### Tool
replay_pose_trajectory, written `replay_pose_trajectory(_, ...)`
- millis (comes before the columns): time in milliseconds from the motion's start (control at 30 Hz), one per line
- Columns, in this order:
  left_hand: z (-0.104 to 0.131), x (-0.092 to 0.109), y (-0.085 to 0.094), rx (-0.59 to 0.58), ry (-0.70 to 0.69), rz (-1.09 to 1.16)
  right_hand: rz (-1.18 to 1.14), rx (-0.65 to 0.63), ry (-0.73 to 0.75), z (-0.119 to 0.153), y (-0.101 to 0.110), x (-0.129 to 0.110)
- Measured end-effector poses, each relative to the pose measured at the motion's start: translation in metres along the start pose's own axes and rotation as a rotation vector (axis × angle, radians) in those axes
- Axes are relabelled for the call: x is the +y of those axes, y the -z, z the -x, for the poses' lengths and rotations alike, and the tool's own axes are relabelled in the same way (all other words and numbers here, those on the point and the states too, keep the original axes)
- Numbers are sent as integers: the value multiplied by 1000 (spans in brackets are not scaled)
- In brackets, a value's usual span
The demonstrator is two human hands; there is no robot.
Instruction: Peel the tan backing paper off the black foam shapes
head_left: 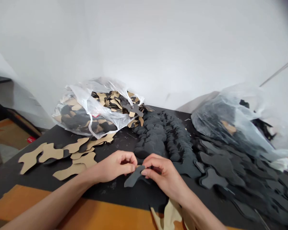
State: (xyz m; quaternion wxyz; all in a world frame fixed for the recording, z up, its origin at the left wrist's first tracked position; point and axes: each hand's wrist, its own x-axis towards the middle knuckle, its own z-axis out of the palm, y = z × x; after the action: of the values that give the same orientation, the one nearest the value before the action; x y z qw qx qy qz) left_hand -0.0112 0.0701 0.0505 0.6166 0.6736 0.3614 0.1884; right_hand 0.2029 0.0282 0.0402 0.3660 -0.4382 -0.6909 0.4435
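Observation:
A small dark grey flat cut-out piece (133,178) with a wavy outline is pinched between both my hands over the black table. My left hand (117,166) grips its upper left edge with thumb and bent fingers, where a bit of tan shows. My right hand (162,171) is closed on its right side, thumb and fingertips together. Just beyond my hands, overlapping dark pieces (151,135) run back in long rows. Left of my left hand lie loose tan pieces (51,152), some with dark ones underneath.
A clear plastic bag (83,95) at the back left spills tan and dark pieces. Another plastic bag (230,111) stands at the back right. Loose dark grey pieces (222,164) cover the right side. Tan pieces (171,214) lie at the front edge, by an orange-brown strip (105,214).

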Motion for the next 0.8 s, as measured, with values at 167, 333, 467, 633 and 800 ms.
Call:
replay_pose_trajectory(167, 1, -1, -2, 0, -38, -5, 205, 66, 265, 2, 5, -4)
replay_pose_trajectory(333, 1, -2, -3, 42, -24, 5, 376, 146, 464, 6, 5, -7)
replay_pose_trajectory(467, 2, 1, -4, 59, -35, 9, 492, 161, 571, 10, 4, -9)
replay_pose_trajectory(633, 1, 1, -7, 64, -47, 14, 558, 113, 668, 12, 1, -11)
replay_pose_trajectory(800, -1, 0, -9, 103, -58, 23, 362, 160, 542, 11, -4, -14)
